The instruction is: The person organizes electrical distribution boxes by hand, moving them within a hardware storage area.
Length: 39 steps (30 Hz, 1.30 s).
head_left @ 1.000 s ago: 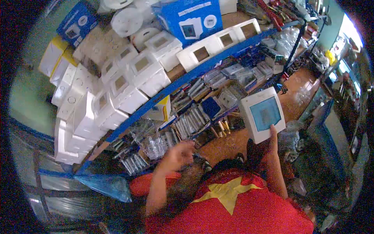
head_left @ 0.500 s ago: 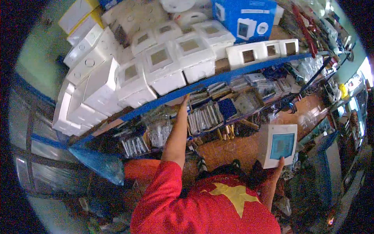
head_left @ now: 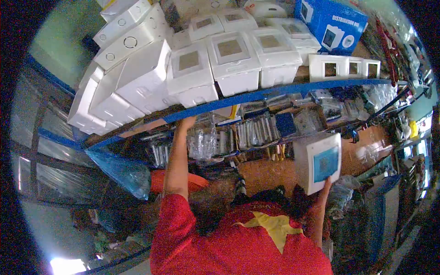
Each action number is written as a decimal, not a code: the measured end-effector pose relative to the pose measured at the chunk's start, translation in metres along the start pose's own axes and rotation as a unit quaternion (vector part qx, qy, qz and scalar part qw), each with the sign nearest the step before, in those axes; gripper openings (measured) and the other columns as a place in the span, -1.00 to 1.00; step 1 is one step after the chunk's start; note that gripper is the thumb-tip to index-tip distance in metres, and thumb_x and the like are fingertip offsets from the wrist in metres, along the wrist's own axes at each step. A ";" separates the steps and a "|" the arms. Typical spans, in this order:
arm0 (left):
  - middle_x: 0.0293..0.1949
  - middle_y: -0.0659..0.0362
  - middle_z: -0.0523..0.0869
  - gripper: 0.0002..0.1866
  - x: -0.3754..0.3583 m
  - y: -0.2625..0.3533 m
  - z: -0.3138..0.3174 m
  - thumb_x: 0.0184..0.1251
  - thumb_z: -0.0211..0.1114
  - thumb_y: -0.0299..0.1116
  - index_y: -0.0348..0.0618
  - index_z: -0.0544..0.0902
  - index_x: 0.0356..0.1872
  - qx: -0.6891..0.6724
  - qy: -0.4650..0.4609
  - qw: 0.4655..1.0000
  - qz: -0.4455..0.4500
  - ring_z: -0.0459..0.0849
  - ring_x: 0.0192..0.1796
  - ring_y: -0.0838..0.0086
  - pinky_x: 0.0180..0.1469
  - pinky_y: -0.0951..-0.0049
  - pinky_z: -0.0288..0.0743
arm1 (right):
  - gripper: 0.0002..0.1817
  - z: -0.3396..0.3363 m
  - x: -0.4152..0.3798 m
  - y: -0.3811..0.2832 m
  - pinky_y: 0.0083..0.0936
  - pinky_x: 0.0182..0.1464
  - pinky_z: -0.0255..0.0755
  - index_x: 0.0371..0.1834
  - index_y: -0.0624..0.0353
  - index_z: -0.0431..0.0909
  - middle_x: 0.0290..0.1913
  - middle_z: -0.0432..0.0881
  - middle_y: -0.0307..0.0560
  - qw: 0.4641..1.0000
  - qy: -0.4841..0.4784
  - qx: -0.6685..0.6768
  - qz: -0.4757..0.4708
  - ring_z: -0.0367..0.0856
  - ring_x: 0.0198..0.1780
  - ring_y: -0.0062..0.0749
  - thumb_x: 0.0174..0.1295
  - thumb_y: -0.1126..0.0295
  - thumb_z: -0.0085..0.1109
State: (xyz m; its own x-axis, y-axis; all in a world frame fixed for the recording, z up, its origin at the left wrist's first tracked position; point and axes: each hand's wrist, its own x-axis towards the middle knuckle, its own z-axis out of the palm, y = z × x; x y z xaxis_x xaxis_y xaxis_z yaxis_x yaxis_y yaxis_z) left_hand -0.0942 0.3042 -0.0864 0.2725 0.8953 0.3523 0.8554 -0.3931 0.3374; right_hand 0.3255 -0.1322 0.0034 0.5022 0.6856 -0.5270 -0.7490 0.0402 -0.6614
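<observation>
My right hand [head_left: 327,184] grips the lower edge of a white distribution box [head_left: 305,158] with a blue window panel. It is held upright off to the right, in front of the lower shelf. My left hand [head_left: 185,123] reaches in at the blue front edge of the upper shelf [head_left: 256,95], and its fingers are hidden there. Just above that hand stands a row of white boxes with square windows [head_left: 190,71]. Below it, plastic-wrapped items [head_left: 208,144] fill the lower shelf.
White boxes with round knockouts [head_left: 130,42] are stacked at the upper left. A blue carton [head_left: 331,27] stands at the back right, behind white frames [head_left: 343,68]. Blue plastic sheeting [head_left: 121,169] hangs at left, near a red-orange object [head_left: 183,181] low down.
My left hand has moved left along the shelf edge. The distribution box in my right hand has turned slightly and shifted left in view. The camera view has swung, so the shelf appears further right.
</observation>
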 end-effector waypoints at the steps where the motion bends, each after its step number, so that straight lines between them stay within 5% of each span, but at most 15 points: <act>1: -0.12 -0.06 0.66 -0.72 -0.004 -0.018 0.012 0.14 0.29 -0.25 -0.23 0.58 -0.21 -0.027 -0.024 0.999 0.023 0.64 -0.06 0.13 -0.04 0.09 0.47 | -0.17 -0.025 0.028 0.022 -0.20 0.14 0.44 0.37 0.09 0.21 0.21 0.46 -0.01 0.998 -0.035 0.029 0.034 0.50 0.15 -0.12 0.20 -0.28 -0.03; 3: -0.14 -0.04 0.66 -0.78 -0.005 -0.041 0.022 0.17 0.28 -0.34 -0.22 0.54 -0.22 -0.089 -0.148 0.985 -0.018 0.63 -0.06 0.17 -0.06 0.13 0.47 | -0.24 0.030 0.003 0.020 -0.19 0.09 0.48 0.32 0.05 0.27 0.12 0.53 -0.06 0.999 -0.014 0.030 0.038 0.55 0.08 -0.15 0.18 -0.23 0.03; 9: -0.30 0.03 0.63 -0.85 -0.062 0.114 -0.101 0.00 0.27 -0.59 -0.19 0.53 -0.38 -0.056 0.008 0.997 -0.049 0.63 -0.17 0.11 -0.09 0.21 0.50 | -0.26 0.047 0.000 0.032 -0.21 0.16 0.42 0.31 0.06 0.28 0.13 0.53 -0.05 0.986 -0.083 0.063 0.131 0.53 0.10 -0.13 0.18 -0.18 0.08; 12: -0.26 0.08 0.60 -0.80 -0.104 0.157 -0.131 -0.08 0.31 -0.62 -0.16 0.49 -0.44 -0.093 0.142 0.982 0.089 0.60 -0.14 0.08 -0.07 0.20 0.50 | -0.31 0.067 -0.009 0.025 -0.21 0.17 0.41 0.27 0.06 0.32 0.07 0.56 -0.07 0.991 -0.070 0.017 0.115 0.55 0.07 -0.14 0.16 -0.09 0.16; 17: -0.16 0.10 0.57 -0.76 -0.142 0.195 -0.147 -0.13 0.33 -0.64 -0.12 0.57 -0.38 -0.119 0.113 0.983 0.080 0.57 -0.06 0.11 -0.01 0.14 0.50 | -0.34 0.105 -0.026 0.008 -0.22 0.18 0.41 0.22 0.09 0.34 0.05 0.57 -0.03 0.986 -0.102 -0.005 0.134 0.56 0.04 -0.11 0.14 -0.08 0.16; 22: -0.01 0.03 0.46 -0.64 -0.154 0.213 -0.148 -0.15 0.32 -0.65 -0.11 0.66 -0.23 -0.169 -0.021 0.984 0.061 0.55 -0.02 0.07 0.01 0.21 0.52 | -0.23 0.096 -0.011 0.012 -0.19 0.22 0.40 0.31 0.16 0.24 0.16 0.49 0.02 0.984 -0.163 -0.033 0.062 0.50 0.15 -0.10 0.16 -0.12 0.14; 27: 0.04 -0.01 0.39 -0.65 -0.147 0.245 -0.144 -0.10 0.30 -0.64 -0.16 0.62 -0.19 -0.092 -0.006 0.987 0.130 0.54 0.02 0.06 -0.09 0.25 0.58 | -0.13 0.056 0.032 0.025 -0.32 0.10 0.39 0.25 0.30 0.27 0.04 0.53 -0.07 0.979 -0.144 -0.130 -0.064 0.52 0.05 -0.27 -0.06 -0.03 0.35; 36: 0.11 -0.06 0.35 -0.76 -0.139 0.273 -0.127 0.04 0.28 -0.57 -0.18 0.57 -0.21 -0.096 -0.045 0.974 0.199 0.60 -0.05 -0.03 -0.20 0.13 0.63 | -0.23 0.070 -0.005 -0.027 -0.37 -0.02 0.46 0.10 0.34 0.43 -0.08 0.61 -0.07 0.954 -0.028 -0.261 -0.145 0.59 -0.10 -0.33 -0.10 0.00 0.41; 39: 0.10 -0.06 0.35 -0.75 -0.136 0.279 -0.124 -0.01 0.32 -0.59 -0.16 0.57 -0.25 -0.142 -0.029 0.967 0.208 0.57 0.00 0.00 -0.09 0.16 0.60 | -0.29 0.078 -0.016 -0.041 -0.39 -0.03 0.47 0.08 0.35 0.43 -0.11 0.62 -0.08 0.957 -0.103 -0.203 -0.179 0.60 -0.12 -0.34 -0.07 0.09 0.42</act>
State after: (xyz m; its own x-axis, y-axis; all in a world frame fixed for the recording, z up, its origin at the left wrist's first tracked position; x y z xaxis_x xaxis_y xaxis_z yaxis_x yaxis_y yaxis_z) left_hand 0.0530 0.0467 0.0680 0.5986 0.6543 0.4621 0.5129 -0.7562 0.4063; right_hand 0.3140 -0.0884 0.0807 0.5680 0.8114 -0.1382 -0.2943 0.0434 -0.9547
